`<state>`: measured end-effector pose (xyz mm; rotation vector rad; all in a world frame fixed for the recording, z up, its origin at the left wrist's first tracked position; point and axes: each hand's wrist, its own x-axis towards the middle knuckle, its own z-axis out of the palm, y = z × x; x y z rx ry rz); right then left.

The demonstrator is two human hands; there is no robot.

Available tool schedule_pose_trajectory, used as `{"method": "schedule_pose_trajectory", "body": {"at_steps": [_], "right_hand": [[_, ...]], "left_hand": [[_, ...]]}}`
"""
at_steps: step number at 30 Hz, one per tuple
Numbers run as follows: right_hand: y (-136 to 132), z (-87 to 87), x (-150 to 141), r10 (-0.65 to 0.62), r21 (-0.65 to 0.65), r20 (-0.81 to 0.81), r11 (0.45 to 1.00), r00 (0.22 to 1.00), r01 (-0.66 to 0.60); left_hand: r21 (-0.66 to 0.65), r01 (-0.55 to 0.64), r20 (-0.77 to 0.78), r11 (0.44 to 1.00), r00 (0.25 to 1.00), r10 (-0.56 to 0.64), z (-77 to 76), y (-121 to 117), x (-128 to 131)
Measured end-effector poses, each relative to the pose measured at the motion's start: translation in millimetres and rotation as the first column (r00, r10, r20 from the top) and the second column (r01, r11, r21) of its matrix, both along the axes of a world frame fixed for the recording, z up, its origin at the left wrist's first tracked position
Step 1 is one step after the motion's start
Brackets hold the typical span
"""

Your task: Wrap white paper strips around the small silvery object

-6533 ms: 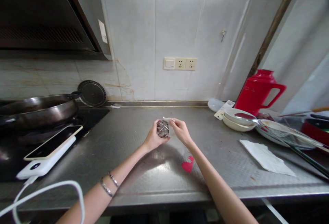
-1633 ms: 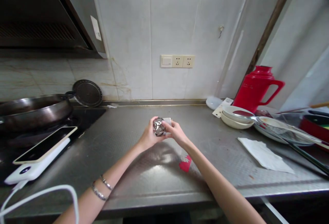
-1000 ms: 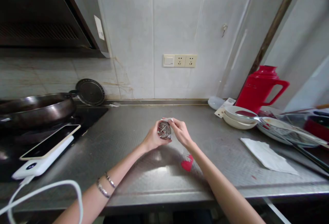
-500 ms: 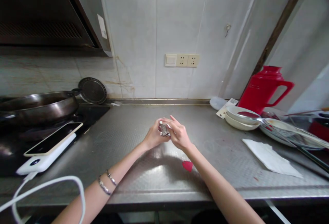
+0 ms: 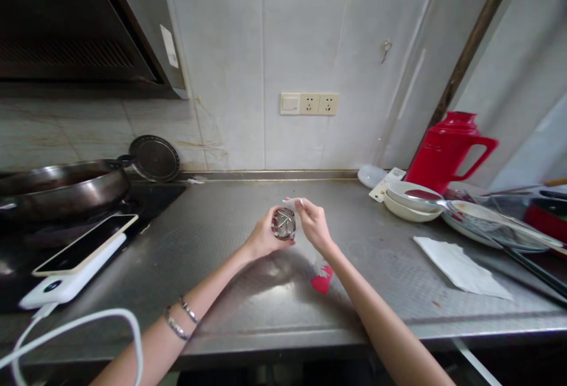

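My left hand [image 5: 264, 234] is wrapped around a small round metallic-looking object [image 5: 284, 224] with a dark rim and pale lines crossing its end. I cannot make out its exact kind. Close by on the right, my right hand [image 5: 313, 225] is closed, with thumb and finger pinching a thin white piece like tissue [image 5: 290, 203] at the object's top edge. Both hands are just above the steel countertop [image 5: 212, 309]. A bright red patch [image 5: 322, 281] with a ragged edge shows below my right wrist.
At left, a pan [image 5: 66, 188] sits on the dark stove, with a phone [image 5: 86, 245] on a white power bank [image 5: 73, 277] trailing a cable [image 5: 113, 313]. At right are a red thermos [image 5: 445, 153], white bowls [image 5: 410, 209], a plate [image 5: 469, 223] and a paper napkin [image 5: 460, 268].
My right hand has drawn away from over the round object, exposing its criss-crossed end and the white piece in my fingers. More of the red patch shows. The view has shifted slightly.
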<state>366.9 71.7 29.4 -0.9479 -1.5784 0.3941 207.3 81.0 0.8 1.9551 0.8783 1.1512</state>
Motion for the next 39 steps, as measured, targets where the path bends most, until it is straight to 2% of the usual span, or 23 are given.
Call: {"method": "schedule_pose_trajectory", "body": {"at_steps": [3,7,12,17,21,24,26,28,29,31,33,35,39], "right_hand": [[0.7,-4.9,-2.3,0.102,0.021,0.12,0.994,0.987,-0.106],[-0.1,-9.0,-4.0,0.106,0.188,0.253,0.97,0.962,-0.157],[-2.6,-9.0,-4.4,0.033,0.372,0.43,0.904,0.902,-0.21],[-7.0,-7.5,-8.7,-0.055,0.453,0.546,0.859,0.836,-0.239],[-9.5,-7.3,-9.6,-0.037,0.455,0.515,0.859,0.856,-0.236],[-12.1,-6.1,-10.2,0.088,0.39,0.44,0.878,0.894,-0.279],[-13.6,-4.2,-10.7,0.2,0.317,0.346,0.894,0.917,-0.315],[-13.7,-1.7,-10.2,0.247,0.238,0.194,0.927,0.949,-0.29],[-13.0,-0.4,-9.3,0.22,0.202,0.095,0.951,0.971,-0.235],[-10.2,1.3,-6.7,0.087,0.128,-0.094,0.989,0.992,-0.075],[-6.5,1.4,-4.2,-0.029,0.078,-0.182,0.996,0.983,0.043],[-3.1,-0.6,-3.5,-0.033,0.078,-0.138,0.996,0.99,0.044],[0.2,-8.1,-6.6,0.045,0.123,0.024,0.991,0.999,-0.048]], "left_hand": [[0.011,0.02,-0.018,1.0,1.0,-0.02,-0.9,-0.4,0.7],[-0.005,-0.029,-0.05,1.0,0.998,0.028,-0.8,-0.7,1.8],[0.011,-0.082,-0.056,0.997,0.995,0.083,4.2,-1.5,2.9],[0.055,-0.182,-0.105,0.982,0.977,0.187,2.7,3.5,2.0],[0.048,-0.19,-0.1,0.981,0.976,0.194,-1.7,6.4,2.2],[-0.034,-0.22,-0.077,0.975,0.973,0.217,-2.9,8.5,1.7],[-0.083,-0.204,-0.032,0.975,0.979,0.202,-1.8,9.7,1.1],[-0.109,-0.161,0.016,0.981,0.986,0.163,0.9,9.5,1.0],[-0.124,-0.137,0.039,0.983,0.989,0.143,2.8,8.5,1.3],[-0.16,-0.085,0.085,0.983,0.991,0.1,7.2,5.2,2.3],[-0.202,-0.032,0.135,0.979,0.989,0.06,11.3,1.3,3.4],[-0.236,0.012,0.188,0.972,0.982,0.034,14.2,-1.4,4.0],[-0.277,0.076,0.292,0.958,0.956,0.008,15.3,-1.8,4.4]]}}
